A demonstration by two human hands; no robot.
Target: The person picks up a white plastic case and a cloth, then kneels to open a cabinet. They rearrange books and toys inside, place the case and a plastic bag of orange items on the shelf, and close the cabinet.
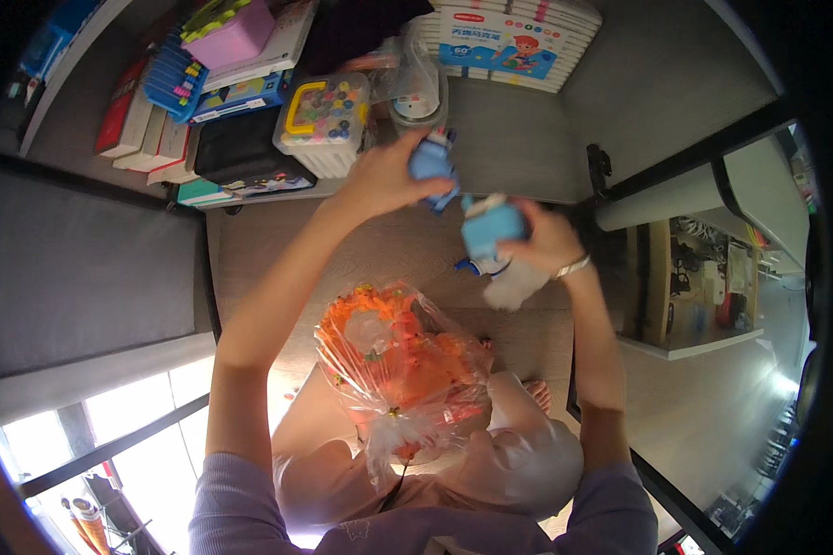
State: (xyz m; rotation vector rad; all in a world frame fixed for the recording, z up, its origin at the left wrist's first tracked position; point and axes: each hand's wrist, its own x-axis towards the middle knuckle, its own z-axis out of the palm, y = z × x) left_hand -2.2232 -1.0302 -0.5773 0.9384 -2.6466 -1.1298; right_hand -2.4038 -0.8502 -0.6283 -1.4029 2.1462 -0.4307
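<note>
My left hand grips a small blue plastic object with a strap or flap, just over the front edge of the shelf. To its right and slightly lower, my right hand is closed on a light-blue container with a pale top; it is blurred. Beneath that hand are a whitish, blurred item and a white-and-blue item, partly hidden. A clear plastic bag tied at its neck, with orange decorations inside, lies at my lap.
The shelf holds a clear box of colourful markers with a yellow handle, a marker set, a black case, books and a pink bin. An open drawer stands at the right.
</note>
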